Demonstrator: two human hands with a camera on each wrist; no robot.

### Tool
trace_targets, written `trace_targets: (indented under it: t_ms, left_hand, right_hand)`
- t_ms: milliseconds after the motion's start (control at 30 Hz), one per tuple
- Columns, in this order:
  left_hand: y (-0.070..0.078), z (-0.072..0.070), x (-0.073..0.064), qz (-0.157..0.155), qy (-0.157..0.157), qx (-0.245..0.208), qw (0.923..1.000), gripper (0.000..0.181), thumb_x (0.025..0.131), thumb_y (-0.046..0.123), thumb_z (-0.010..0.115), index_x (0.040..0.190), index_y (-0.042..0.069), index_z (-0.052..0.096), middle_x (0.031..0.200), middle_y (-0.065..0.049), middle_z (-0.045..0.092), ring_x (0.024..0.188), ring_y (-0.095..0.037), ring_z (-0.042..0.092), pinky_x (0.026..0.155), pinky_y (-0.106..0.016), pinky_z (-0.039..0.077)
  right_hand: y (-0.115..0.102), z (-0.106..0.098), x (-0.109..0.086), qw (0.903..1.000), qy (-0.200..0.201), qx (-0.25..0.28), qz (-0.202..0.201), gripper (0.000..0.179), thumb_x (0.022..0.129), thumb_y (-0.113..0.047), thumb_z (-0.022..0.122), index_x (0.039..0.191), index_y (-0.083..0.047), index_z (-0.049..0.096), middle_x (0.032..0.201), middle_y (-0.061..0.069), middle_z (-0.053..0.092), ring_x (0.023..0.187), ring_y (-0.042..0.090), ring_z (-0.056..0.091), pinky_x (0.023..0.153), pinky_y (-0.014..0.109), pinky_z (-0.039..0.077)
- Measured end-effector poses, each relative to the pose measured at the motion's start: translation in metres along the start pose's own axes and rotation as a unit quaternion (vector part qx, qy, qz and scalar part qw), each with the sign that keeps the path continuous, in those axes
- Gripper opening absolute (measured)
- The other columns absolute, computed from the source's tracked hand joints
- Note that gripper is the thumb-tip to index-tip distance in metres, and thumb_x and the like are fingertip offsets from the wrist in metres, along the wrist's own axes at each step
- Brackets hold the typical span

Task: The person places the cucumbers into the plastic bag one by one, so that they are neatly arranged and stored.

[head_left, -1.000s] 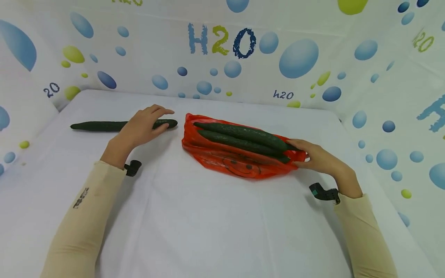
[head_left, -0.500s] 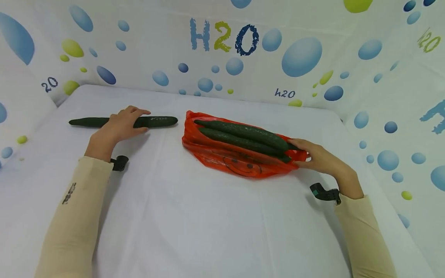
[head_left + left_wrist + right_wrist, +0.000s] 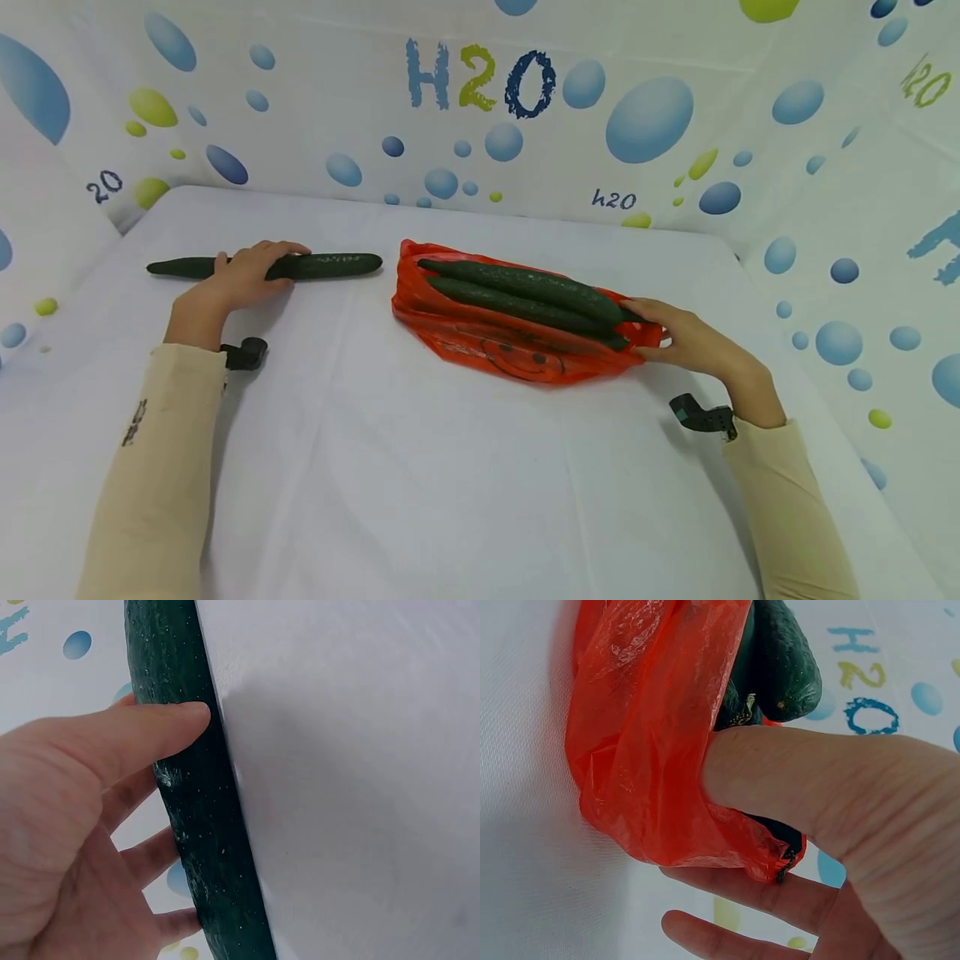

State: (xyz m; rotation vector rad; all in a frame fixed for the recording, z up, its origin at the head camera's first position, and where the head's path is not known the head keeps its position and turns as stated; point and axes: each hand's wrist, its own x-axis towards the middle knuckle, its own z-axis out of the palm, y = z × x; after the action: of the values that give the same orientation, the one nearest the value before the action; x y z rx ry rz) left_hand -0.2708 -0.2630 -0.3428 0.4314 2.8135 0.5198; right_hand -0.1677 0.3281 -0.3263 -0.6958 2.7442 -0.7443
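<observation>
A long dark green cucumber (image 3: 330,266) lies on the white cloth at the left. My left hand (image 3: 240,275) grips it left of its middle; in the left wrist view the thumb (image 3: 161,735) lies across the near side, with fingers behind. To the right of it is a red plastic bag (image 3: 457,340) with a smiley print. Cucumbers (image 3: 525,283) lie lengthwise in the bag's long opening. My right hand (image 3: 693,337) holds the bag's right end. In the right wrist view its thumb reaches inside the rim, beside cucumber ends (image 3: 787,675); some fingers are behind the bag.
White cloth (image 3: 450,467) covers the table. Behind and at the sides hangs a white curtain (image 3: 300,108) with blue and green drops and H2O lettering. A small black wrist camera (image 3: 246,353) sits by the left wrist, another dark camera (image 3: 701,414) by the right.
My left hand has slid left along the lone cucumber, from near its right end to left of its middle, and come down onto it. The right hand and bag stay put.
</observation>
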Motion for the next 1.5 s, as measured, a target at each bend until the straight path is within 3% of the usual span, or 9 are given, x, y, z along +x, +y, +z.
trace_targets:
  t_ms: [200,400,667,800,967,1167,1300,1500]
  left_hand:
    - [0.0,-0.003,-0.003,-0.002,0.008,0.007,0.9999,0.051,0.096,0.018,0.06,0.142,0.006,0.04,0.142,-0.031,0.027,0.125,-0.059,0.026,0.099,-0.078,0.011]
    - [0.001,-0.005,-0.002,0.004,0.006,0.035,0.9993,0.05,0.094,0.017,0.064,0.138,0.005,0.044,0.14,-0.031,0.038,0.124,-0.055,0.035,0.095,-0.074,0.026]
    - [0.002,-0.005,-0.009,-0.014,-0.007,0.044,0.9989,0.052,0.095,0.022,0.065,0.141,0.007,0.045,0.145,-0.03,0.038,0.131,-0.052,0.034,0.095,-0.074,0.027]
    - [0.004,-0.008,-0.011,-0.015,-0.003,0.023,0.9996,0.054,0.096,0.025,0.064,0.143,0.007,0.043,0.147,-0.029,0.036,0.134,-0.051,0.029,0.098,-0.075,0.022]
    - [0.013,-0.013,-0.011,0.001,0.013,-0.021,0.9997,0.057,0.096,0.027,0.063,0.144,0.007,0.042,0.147,-0.028,0.037,0.135,-0.049,0.028,0.104,-0.071,0.02]
    - [0.029,-0.019,-0.014,0.037,0.039,-0.046,0.9975,0.055,0.096,0.021,0.064,0.145,0.006,0.043,0.137,-0.029,0.044,0.124,-0.045,0.039,0.104,-0.063,0.028]
    - [0.042,-0.022,-0.017,0.053,0.056,-0.036,0.9964,0.055,0.096,0.022,0.064,0.145,0.007,0.044,0.131,-0.027,0.047,0.116,-0.042,0.044,0.1,-0.061,0.033]
    - [0.056,-0.026,-0.021,0.068,0.085,-0.006,0.9941,0.053,0.095,0.023,0.065,0.144,0.011,0.047,0.13,-0.023,0.05,0.118,-0.041,0.047,0.101,-0.062,0.034]
  right_hand:
    - [0.0,0.001,0.001,1.0,-0.003,0.001,0.009,0.066,0.089,-0.009,0.071,0.146,0.0,0.039,0.147,0.025,0.039,0.125,0.042,0.043,0.093,0.058,0.048]
    - [-0.001,-0.001,0.002,1.0,0.004,-0.003,0.003,0.065,0.089,-0.007,0.071,0.145,0.001,0.039,0.145,0.025,0.041,0.121,0.041,0.046,0.089,0.055,0.051]
    - [-0.001,0.003,0.003,0.9997,-0.013,0.013,0.014,0.067,0.09,-0.011,0.07,0.147,0.0,0.038,0.147,0.025,0.039,0.126,0.042,0.042,0.094,0.058,0.048]
    - [-0.001,0.002,0.005,0.9998,-0.011,0.01,0.011,0.067,0.09,-0.011,0.07,0.147,-0.001,0.038,0.148,0.024,0.038,0.13,0.043,0.039,0.098,0.061,0.043]
    - [-0.001,0.0,0.002,0.9998,-0.009,0.002,0.015,0.067,0.089,-0.01,0.071,0.147,-0.001,0.038,0.148,0.025,0.038,0.13,0.044,0.039,0.098,0.062,0.043]
    - [-0.003,-0.003,0.0,1.0,-0.004,0.003,0.005,0.064,0.09,-0.008,0.069,0.146,0.001,0.039,0.145,0.025,0.041,0.12,0.04,0.047,0.09,0.054,0.051]
    - [-0.004,-0.004,-0.001,0.9999,-0.01,0.001,0.013,0.065,0.09,-0.008,0.069,0.147,0.0,0.038,0.147,0.026,0.039,0.124,0.042,0.043,0.092,0.056,0.049]
    - [-0.004,-0.002,0.001,0.9999,-0.009,0.007,0.012,0.065,0.089,-0.006,0.069,0.146,0.001,0.039,0.146,0.026,0.039,0.126,0.043,0.042,0.093,0.059,0.048]
